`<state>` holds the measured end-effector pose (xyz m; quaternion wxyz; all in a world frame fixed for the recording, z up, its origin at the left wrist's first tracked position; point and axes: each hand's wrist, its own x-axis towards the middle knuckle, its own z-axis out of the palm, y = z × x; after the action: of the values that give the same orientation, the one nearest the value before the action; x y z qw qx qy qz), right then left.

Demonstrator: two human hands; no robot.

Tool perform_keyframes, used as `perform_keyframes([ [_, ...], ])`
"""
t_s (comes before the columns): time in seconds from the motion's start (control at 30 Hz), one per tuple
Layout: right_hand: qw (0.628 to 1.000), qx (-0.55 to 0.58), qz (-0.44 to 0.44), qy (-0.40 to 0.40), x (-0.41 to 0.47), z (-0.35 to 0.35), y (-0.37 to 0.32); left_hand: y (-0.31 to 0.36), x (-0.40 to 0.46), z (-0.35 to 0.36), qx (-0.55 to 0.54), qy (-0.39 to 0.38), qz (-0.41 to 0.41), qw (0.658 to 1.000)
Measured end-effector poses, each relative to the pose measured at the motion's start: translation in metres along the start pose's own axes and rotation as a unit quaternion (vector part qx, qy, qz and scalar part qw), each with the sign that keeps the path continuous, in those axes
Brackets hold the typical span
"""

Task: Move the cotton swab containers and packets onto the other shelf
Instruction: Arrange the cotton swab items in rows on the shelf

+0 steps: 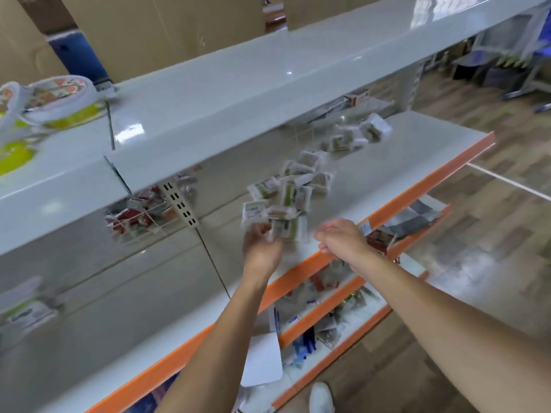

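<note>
A heap of small white and green cotton swab packets (pixel 293 186) lies on the orange-edged shelf (pixel 423 180), and more packets (pixel 354 135) sit farther back to the right. My left hand (pixel 261 248) grips a blurred bunch of these packets (pixel 280 225) at the near end of the heap. Just to the right, over the shelf's front edge, my right hand (pixel 340 236) hovers with its fingers curled and nothing in them. Round cotton swab containers (pixel 53 102) with yellow-green bands stand at the left of the top shelf (pixel 238 84).
Lower orange-edged shelves (pixel 325 293) hold assorted packaged goods. A wire rack with red packets (pixel 140 216) hangs under the top shelf at the left. Cardboard boxes (pixel 149 31) stand behind. Wood-pattern floor (pixel 477 248) runs along the right, with furniture at the far right.
</note>
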<state>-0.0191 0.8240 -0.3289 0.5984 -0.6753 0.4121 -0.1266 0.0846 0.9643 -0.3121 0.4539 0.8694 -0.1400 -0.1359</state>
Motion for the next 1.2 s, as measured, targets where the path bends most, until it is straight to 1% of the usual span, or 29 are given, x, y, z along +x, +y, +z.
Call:
perform_keyframes([
  [0.13, 0.998, -0.066, -0.008, -0.025, 0.032, 0.010, -0.009, 0.003, 0.026, 0.006, 0.100, 0.027, 0.064, 0.993],
  [0.23, 0.991, -0.120, -0.008, -0.057, 0.053, 0.021, -0.017, 0.006, 0.043, 0.011, 0.125, 0.012, 0.113, 0.986],
  [0.3, 0.984, -0.168, -0.002, -0.066, 0.066, 0.028, -0.020, 0.007, 0.056, 0.015, 0.184, -0.002, 0.142, 0.973],
  [0.37, 0.972, -0.220, 0.001, -0.077, 0.075, 0.031, -0.021, 0.008, 0.068, 0.018, 0.230, -0.025, 0.139, 0.963],
  [0.43, 0.960, -0.263, -0.013, -0.092, 0.083, 0.033, -0.021, 0.007, 0.078, 0.021, 0.245, -0.052, 0.122, 0.960],
  [0.6, 0.953, -0.277, -0.031, -0.118, 0.094, 0.032, -0.023, 0.008, 0.097, 0.020, 0.242, -0.054, 0.116, 0.962],
  [0.7, 0.952, -0.272, -0.031, -0.134, 0.096, 0.031, -0.024, 0.008, 0.108, 0.015, 0.201, -0.056, 0.095, 0.973],
  [0.77, 0.969, -0.206, -0.018, -0.135, 0.097, 0.029, -0.024, 0.009, 0.111, 0.009, 0.128, -0.061, 0.059, 0.988],
  [0.8, 0.976, -0.170, -0.011, -0.138, 0.096, 0.027, -0.024, 0.010, 0.110, 0.005, 0.086, -0.053, 0.041, 0.994],
  [0.87, 0.978, -0.141, -0.015, -0.154, 0.097, 0.022, -0.026, 0.012, 0.109, -0.002, 0.015, -0.019, 0.012, 1.000],
  [0.97, 0.975, -0.120, -0.023, -0.186, 0.098, 0.013, -0.030, 0.011, 0.105, -0.006, -0.071, 0.024, -0.017, 0.997],
  [1.03, 0.974, -0.107, -0.034, -0.196, 0.098, 0.006, -0.034, 0.010, 0.103, -0.006, -0.128, 0.031, -0.031, 0.991],
  [1.1, 0.975, -0.078, -0.036, -0.206, 0.098, -0.001, -0.035, 0.008, 0.098, -0.005, -0.172, 0.016, -0.043, 0.984],
  [1.2, 0.976, -0.025, -0.020, -0.216, 0.094, -0.008, -0.039, 0.003, 0.088, -0.004, -0.236, -0.027, -0.050, 0.970],
])
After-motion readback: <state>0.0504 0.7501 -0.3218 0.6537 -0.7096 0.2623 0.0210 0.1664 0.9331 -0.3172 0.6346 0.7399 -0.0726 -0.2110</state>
